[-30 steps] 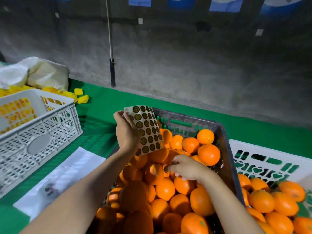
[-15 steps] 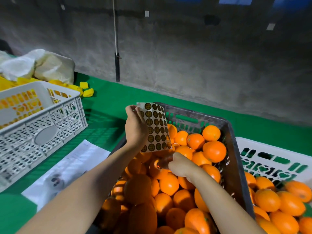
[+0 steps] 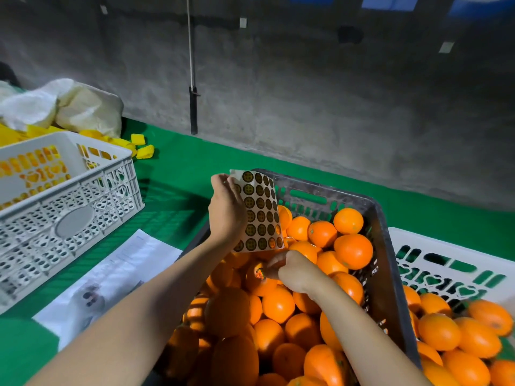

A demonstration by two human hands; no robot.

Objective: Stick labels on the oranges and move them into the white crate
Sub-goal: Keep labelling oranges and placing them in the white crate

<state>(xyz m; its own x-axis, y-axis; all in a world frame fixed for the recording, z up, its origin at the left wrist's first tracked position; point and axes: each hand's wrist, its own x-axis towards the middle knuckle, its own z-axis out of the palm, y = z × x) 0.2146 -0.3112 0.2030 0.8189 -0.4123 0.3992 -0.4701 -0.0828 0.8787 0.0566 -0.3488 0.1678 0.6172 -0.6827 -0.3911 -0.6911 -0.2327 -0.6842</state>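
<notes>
Oranges are piled in the dark crate on the green bench. At 12 o'clock of the pile a label sheet is held upright, clamped in the grip of the left hand. A label is pinched in the grip of the right hand against one orange below the sheet. More fruit is seen in the white crate at 3 o'clock.
</notes>
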